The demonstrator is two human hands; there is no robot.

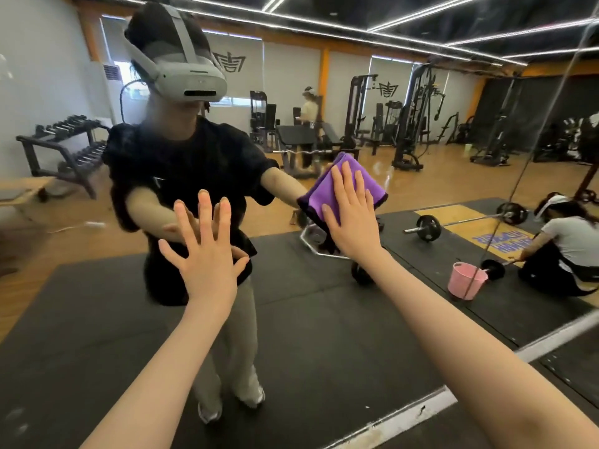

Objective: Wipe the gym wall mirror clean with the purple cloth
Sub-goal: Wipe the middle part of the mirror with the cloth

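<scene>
Flanking purple cloth [343,186]: barbell [466,222], pink bucket [466,280]

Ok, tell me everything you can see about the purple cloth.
The purple cloth looks like soft microfibre, folded into a rough square with a darker stitched edge. It lies flat against the mirror, tilted so one corner points up. The right hand presses it there with straight, spread fingers over its lower half. Its reflection is mostly hidden behind it.

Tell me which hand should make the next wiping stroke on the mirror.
The right hand. Its straight fingers already press the purple cloth flat against the mirror. The left hand is spread bare on the glass with no cloth under it, so it likely serves only as a brace.
</scene>
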